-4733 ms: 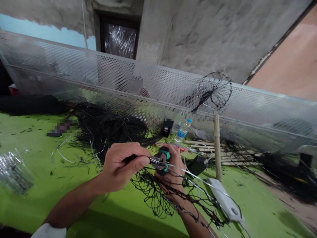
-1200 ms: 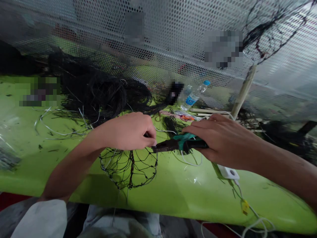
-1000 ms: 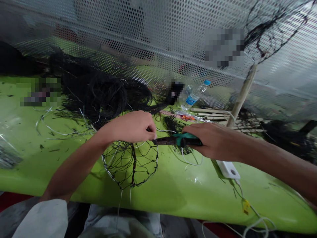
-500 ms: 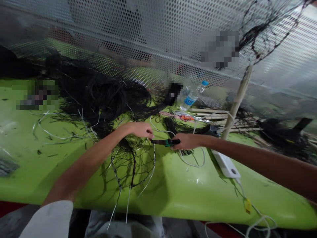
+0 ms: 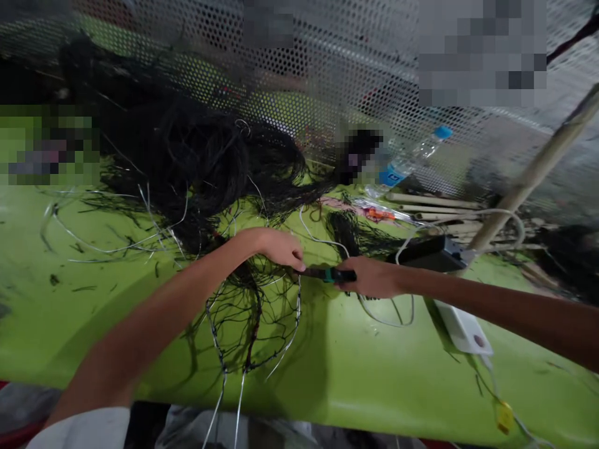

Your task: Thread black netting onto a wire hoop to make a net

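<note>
My left hand [image 5: 279, 247] is closed, pinching the top rim of a round wire frame laced with black netting [image 5: 255, 315] that lies on the green table [image 5: 355, 374]. My right hand [image 5: 372, 278] is wrapped round the teal and black handles of pliers [image 5: 322, 273]. The pliers' jaws point left and meet the frame's rim right beside my left fingers. Two loose wire ends of the frame hang over the table's near edge.
A big tangle of black netting [image 5: 196, 162] and loose silver wires [image 5: 107, 237] lie behind my left arm. A water bottle [image 5: 405, 163], wooden sticks [image 5: 435, 206], a black box [image 5: 430, 252] and a white power strip [image 5: 463, 327] sit right. A perforated metal screen [image 5: 327, 75] closes the back.
Both arms have stretched out and lowered the frame from near my body onto the table. Pliers and left fingers stay on the rim. The view has moved in closer.
</note>
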A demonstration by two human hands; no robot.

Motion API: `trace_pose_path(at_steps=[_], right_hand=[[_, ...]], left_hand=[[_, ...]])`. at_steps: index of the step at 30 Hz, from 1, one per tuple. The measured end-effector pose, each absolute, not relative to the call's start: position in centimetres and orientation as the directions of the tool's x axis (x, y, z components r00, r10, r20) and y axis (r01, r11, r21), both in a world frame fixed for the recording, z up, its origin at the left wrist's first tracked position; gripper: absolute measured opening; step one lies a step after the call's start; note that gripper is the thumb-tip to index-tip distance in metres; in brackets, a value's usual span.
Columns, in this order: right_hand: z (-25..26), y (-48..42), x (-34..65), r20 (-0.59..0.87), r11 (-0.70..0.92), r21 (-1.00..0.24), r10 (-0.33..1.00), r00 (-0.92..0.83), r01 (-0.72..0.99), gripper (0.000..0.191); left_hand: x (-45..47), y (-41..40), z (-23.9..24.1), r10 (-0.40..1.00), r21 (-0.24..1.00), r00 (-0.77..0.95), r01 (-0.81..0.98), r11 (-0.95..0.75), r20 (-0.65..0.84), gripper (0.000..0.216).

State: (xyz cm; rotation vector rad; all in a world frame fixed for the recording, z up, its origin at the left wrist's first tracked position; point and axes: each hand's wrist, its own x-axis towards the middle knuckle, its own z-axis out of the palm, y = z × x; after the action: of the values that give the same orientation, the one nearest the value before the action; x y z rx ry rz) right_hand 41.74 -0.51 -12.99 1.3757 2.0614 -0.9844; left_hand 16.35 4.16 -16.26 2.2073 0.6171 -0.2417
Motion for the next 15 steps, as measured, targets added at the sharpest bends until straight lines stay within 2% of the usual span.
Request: trace_pose_path(at_steps=[6,10,12,15], right_hand=[[-12.2,-1.2,41.9,-0.646,0.2,-0.445,0.604,-0.467,0.873,0.019],[-10.4,-1.7,41.4,-0.609,0.187,-0.54,0.587,-0.534,0.821,0.021],[-8.4,-1.8,41.1,-0.552,0.214,-0.585,0.602,-0.577,0.782,0.024],[-3.3,-1.7,41.1,-0.383,0.244,-0.666,0.699,-0.604,0.704,0.03]], left_hand=[[16.4,4.1,-16.5,0.359,0.665,0.861,0.507,-0.548,-0.361,0.041],[15.6,4.4,-15.6,0.329,0.714,0.884,0.464,-0.524,-0.333,0.043],[14.8,4.7,-15.0,0.317,0.751,0.9,0.427,-0.504,-0.299,0.044],[14.0,5.0,-14.5,0.295,0.792,0.924,0.365,-0.489,-0.244,0.037]])
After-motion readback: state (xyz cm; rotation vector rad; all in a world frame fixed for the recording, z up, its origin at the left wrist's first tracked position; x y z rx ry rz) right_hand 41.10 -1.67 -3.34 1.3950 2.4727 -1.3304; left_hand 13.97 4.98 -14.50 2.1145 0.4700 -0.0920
